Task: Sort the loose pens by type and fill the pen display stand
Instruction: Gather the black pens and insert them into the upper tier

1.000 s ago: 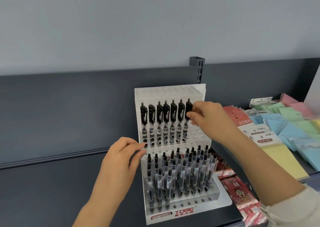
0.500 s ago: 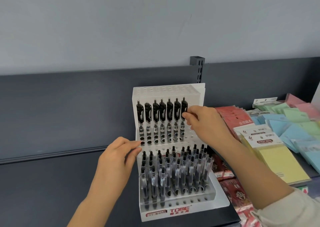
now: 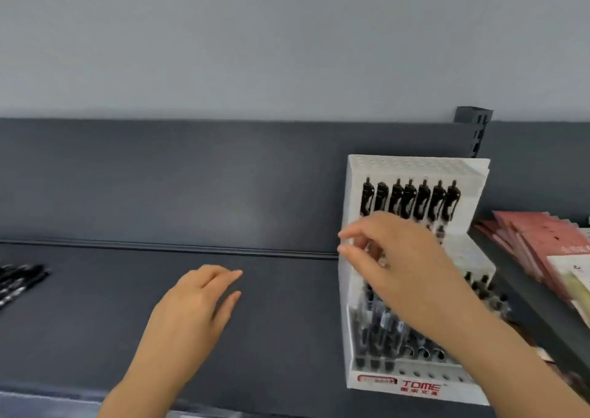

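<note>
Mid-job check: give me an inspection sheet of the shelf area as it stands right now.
Surface: dark grey shelf.
Job's things: white pen stand at right, seven black pens in its upper row, some front holes unfilled; loose pens at far left.
Clutter: red packets right of the stand.
Hands: left hand open over the shelf, holding nothing; right hand before the stand, fingers loosely curled, nothing seen in it.
Cables: nothing seen.
Surroundings: grey wall, slotted shelf post.

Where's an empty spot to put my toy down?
The dark grey shelf is bare between the loose black pens at far left and the white pen display stand, where only the left hand is. Right of the stand red packets crowd it.
</note>
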Available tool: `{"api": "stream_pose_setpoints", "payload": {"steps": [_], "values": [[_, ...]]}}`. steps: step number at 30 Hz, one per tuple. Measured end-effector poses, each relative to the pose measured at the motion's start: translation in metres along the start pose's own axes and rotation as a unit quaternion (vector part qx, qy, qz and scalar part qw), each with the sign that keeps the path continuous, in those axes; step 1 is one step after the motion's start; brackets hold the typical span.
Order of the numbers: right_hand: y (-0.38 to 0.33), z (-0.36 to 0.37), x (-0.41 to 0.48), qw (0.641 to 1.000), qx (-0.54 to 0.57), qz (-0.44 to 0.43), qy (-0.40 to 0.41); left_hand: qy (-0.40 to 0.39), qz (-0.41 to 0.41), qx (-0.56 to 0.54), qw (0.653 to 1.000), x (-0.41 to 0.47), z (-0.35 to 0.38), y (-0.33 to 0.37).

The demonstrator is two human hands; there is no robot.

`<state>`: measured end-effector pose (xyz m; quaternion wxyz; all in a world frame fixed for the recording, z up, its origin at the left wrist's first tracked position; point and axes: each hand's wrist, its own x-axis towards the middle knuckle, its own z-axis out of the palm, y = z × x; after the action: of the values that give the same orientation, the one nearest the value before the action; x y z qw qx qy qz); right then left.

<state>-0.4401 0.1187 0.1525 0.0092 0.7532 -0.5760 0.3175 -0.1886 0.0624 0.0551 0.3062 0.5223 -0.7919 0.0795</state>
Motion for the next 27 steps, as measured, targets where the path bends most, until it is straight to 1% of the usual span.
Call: {"api": "stream_pose_setpoints", "payload": {"steps": [5,9,13,17,21,27], "values": [[-0.065,0.086,0.017,0.989,0.056,-0.038,-0.133,0.015,-0.053,0.075,0.996,-0.059,-0.045,-0.106],[-0.133,0.155,0.034,0.977,0.068,-0.042,-0.196,0.006,-0.085,0.112,0.99,-0.105,-0.092,-0.194],[-0.199,0.213,0.053,0.972,0.081,-0.049,-0.215,0.016,-0.123,0.134,0.983,-0.139,-0.139,-0.263],[-0.25,0.257,0.069,0.966,0.1,-0.048,-0.235,0.015,-0.146,0.144,0.979,-0.161,-0.168,-0.314],[-0.288,0.295,0.085,0.959,0.109,-0.049,-0.257,-0.001,-0.166,0.143,0.976,-0.171,-0.175,-0.357],[-0.324,0.35,0.122,0.945,0.124,-0.041,-0.301,-0.049,-0.178,0.139,0.973,-0.162,-0.162,-0.42]]}}
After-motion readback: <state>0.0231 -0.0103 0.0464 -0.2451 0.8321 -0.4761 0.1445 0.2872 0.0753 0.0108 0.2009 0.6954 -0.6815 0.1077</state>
